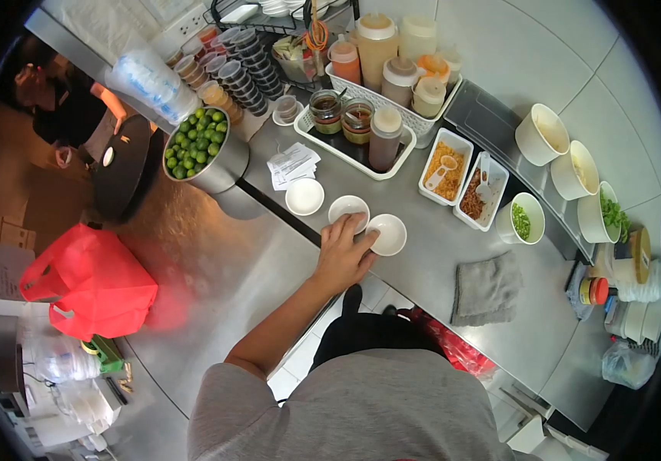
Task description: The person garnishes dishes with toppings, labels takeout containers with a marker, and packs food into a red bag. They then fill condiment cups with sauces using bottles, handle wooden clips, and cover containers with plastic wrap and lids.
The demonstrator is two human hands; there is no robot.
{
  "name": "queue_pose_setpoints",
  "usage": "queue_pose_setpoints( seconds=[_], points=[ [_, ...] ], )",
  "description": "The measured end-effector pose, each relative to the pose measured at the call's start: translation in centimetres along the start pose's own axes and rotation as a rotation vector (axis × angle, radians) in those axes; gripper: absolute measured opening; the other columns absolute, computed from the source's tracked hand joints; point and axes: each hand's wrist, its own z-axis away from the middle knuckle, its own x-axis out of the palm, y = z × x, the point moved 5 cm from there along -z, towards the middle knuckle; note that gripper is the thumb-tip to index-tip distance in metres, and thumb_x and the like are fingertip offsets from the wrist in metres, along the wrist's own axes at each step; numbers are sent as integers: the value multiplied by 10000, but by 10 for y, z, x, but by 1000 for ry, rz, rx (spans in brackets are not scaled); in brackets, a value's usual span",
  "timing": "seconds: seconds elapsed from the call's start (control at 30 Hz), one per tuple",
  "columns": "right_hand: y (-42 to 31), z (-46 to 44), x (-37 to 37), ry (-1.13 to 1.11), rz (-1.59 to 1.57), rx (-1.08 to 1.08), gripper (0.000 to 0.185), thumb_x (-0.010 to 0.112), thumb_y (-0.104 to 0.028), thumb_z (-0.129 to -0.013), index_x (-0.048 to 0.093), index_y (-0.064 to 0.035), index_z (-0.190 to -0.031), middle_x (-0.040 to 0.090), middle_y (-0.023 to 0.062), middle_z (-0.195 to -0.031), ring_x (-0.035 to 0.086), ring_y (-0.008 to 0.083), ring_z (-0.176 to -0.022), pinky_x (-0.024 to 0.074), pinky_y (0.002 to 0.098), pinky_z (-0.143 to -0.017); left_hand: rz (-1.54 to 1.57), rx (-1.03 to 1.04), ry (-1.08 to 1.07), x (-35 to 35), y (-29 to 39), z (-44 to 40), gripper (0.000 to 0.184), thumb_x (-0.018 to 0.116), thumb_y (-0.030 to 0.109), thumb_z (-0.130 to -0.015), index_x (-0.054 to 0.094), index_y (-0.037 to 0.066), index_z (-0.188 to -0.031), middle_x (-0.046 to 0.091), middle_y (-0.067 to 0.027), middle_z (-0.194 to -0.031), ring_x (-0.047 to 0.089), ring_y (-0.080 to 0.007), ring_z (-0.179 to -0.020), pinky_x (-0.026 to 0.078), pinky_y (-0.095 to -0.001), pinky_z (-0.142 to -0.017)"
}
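Three small white bowls stand in a row on the steel counter: a left bowl (304, 197), a middle bowl (348, 204) and a right bowl (390, 233). My left hand (341, 250) reaches over the counter edge, its fingers bent over the near rim of the middle bowl, pinching it. The thumb side lies close against the right bowl; whether it touches is hard to tell. Printed paper slips (292, 165) lie just behind the left bowl. My right hand is out of view.
A pot of green limes (206, 180) stands left, beyond a red bag (107, 280). Behind the bowls is a white tray (392, 169) with jars and a bottle. Topping containers (446, 165), a chopped-greens tub (511, 230) and a grey cloth (488, 288) sit right. Another person (77, 115) is at upper left.
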Motion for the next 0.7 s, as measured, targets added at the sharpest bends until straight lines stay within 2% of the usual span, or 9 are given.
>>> queue_pose_setpoints(
  seconds=[0.17,0.27,0.3,0.33,0.43,0.57,0.7],
  points=[
    [0,0,-1,-3,2,5,261,551,-266,-853,633,-69,-1003,639,95,-921,591,209,-819,463,322,-737,25,23,24,-5,0,-4,457,666,112,-668,594,138,-1119,438,-139,-1280,403,-339,-1170,293,-453,-896],
    [1,1,-1,-4,1,7,263,549,-270,-856,633,-71,-1006,638,94,-925,590,210,-824,463,322,-740,34,-20,117,-22,-12,-4,470,591,69,-663,591,133,-1128,458,-136,-1262,412,-336,-1161,295,-457,-889],
    [1,2,-1,-6,0,7,264,549,-271,-857,633,-71,-1007,638,94,-926,590,210,-825,463,322,-742,-10,-49,218,-32,-23,-6,478,542,65,-665,589,131,-1136,476,-138,-1243,421,-337,-1148,298,-458,-882],
    [2,3,-1,-7,-2,7,265,548,-272,-857,633,-72,-1008,638,93,-927,590,210,-827,462,322,-743,-123,-123,237,-40,-41,-10,489,567,70,-663,568,105,-1151,476,-145,-1233,419,-341,-1143,316,-477,-860],
    [2,10,-2,-15,1,8,267,547,-275,-860,633,-73,-1011,638,93,-932,590,210,-832,462,322,-747,-216,-216,308,-67,-86,-28,458,561,43,-703,562,104,-1156,501,-102,-1199,446,-317,-1098,345,-445,-846],
    [-5,33,-15,-66,68,10,271,544,-280,-863,633,-75,-1015,638,92,-937,589,210,-839,461,322,-751,-210,-126,303,-62,-130,-40,386,577,39,-777,564,113,-1156,520,-98,-1148,476,-307,-1045,369,-410,-849],
    [-33,79,-46,-246,247,17,274,542,-285,-866,633,-77,-1019,638,91,-942,588,210,-845,460,322,-756,-378,-185,324,-63,-143,-46,356,609,71,-773,570,107,-1125,517,-109,-1075,480,-311,-1010,372,-426,-828]
  ],
)
